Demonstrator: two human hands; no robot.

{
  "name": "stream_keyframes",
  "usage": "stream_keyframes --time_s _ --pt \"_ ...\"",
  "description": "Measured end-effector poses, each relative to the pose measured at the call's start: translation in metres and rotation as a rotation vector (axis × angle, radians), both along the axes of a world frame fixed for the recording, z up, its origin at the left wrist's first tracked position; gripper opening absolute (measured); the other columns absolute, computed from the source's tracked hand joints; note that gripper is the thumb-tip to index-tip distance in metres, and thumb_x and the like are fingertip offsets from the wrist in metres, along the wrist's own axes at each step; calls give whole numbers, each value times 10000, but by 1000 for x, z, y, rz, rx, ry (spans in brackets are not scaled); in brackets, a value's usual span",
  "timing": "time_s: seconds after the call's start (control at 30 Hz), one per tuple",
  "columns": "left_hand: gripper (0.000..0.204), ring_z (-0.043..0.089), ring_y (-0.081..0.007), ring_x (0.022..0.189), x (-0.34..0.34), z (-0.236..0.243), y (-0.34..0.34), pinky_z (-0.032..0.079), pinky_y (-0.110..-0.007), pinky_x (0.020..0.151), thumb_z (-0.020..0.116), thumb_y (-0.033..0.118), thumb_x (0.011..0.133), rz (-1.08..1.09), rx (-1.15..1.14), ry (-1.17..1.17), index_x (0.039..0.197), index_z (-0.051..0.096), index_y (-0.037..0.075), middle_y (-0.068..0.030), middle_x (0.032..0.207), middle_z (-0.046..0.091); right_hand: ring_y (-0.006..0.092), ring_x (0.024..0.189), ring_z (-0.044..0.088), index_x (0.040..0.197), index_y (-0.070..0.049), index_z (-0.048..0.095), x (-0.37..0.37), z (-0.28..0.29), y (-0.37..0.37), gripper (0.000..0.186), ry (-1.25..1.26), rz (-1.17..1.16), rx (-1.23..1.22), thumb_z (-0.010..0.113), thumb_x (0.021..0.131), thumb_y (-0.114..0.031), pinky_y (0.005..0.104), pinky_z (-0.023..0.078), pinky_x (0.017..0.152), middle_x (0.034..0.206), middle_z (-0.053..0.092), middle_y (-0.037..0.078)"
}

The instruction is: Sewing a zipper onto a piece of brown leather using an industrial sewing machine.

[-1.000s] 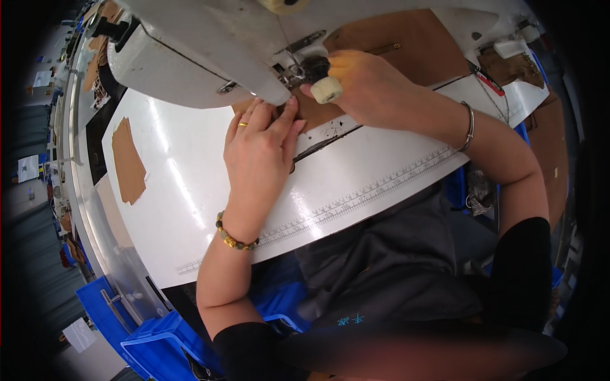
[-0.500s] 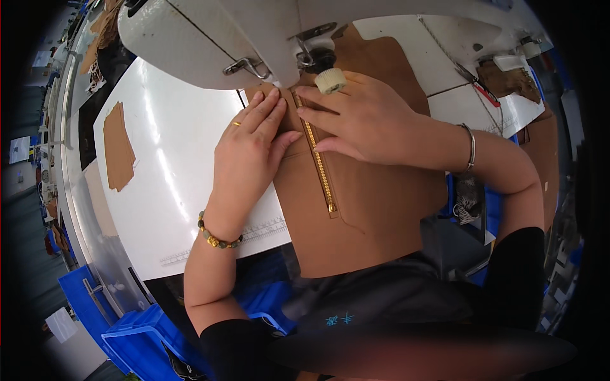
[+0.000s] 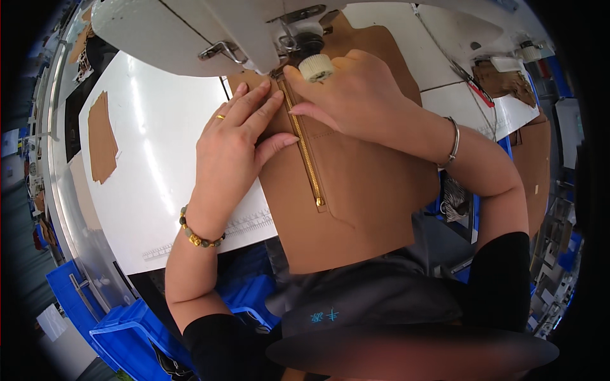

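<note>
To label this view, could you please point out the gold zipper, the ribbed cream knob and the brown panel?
Gold zipper [image 3: 305,155]: head view, middle of its teeth.
Ribbed cream knob [image 3: 314,66]: head view, its ribbed side.
Brown panel [image 3: 363,192]: head view, bare area.

The bulky white sewing machine head [image 3: 165,38] is cut off by the upper picture edge. Along the white tabletop's [image 3: 149,159] near edge, a flat brown leather-like panel [image 3: 368,197] hides part of the printed grey ruler [image 3: 244,222]. The right hand's [image 3: 356,95] curled fingertips are hidden; a dark reddish oval [image 3: 413,352] is blurred.
</note>
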State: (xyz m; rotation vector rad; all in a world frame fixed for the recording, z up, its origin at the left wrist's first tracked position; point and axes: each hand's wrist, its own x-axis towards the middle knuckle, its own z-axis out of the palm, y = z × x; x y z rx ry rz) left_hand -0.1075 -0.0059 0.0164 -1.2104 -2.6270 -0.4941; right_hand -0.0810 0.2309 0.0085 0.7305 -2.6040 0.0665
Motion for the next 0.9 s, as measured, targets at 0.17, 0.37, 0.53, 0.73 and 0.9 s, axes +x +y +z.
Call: stream_keyframes --time_s 0.17,0.37,0.53,0.73,0.9 --pt "609 635 -340 1275 3 -3 -1 543 -406 1025 804 417 811 11 -7 7 1319 698 98 -80 1365 679 205 895 656 1093 -95 703 9 1 4 462 0 110 -85 765 849 -483 354 508 751 975 663 46" --pt "620 599 -368 1320 14 -2 1 544 -435 1035 796 372 854 126 190 -297 1361 640 51 -132 1397 646 303 1236 612 1289 -27 677 15 -3 9 639 -158 224 -206 751 858 -493 402 509 1034 1336 654 147" --pt "661 560 -360 1378 12 -8 1 540 -414 1059 807 355 821 22 34 -53 1385 641 53 -123 1455 615 315 1261 606 1302 -7 665 13 -1 8 655 -185 236 -187 747 862 -485 401 501 1060 1356 652 160" --pt "697 613 -325 1316 7 -3 5 514 -404 1067 762 483 800 -5 -50 55 1324 683 31 -98 1376 673 310 1275 598 1301 -10 661 14 0 14 649 -168 231 -173 747 862 -480 410 498 1062 1356 650 161" --pt "695 623 -302 1304 22 10 19 498 -425 1069 736 520 807 90 -164 126 1303 691 35 -83 1367 681 216 941 729 1203 6 727 22 49 146 360 346 266 -320 777 945 -240 447 561 1002 1005 778 103"
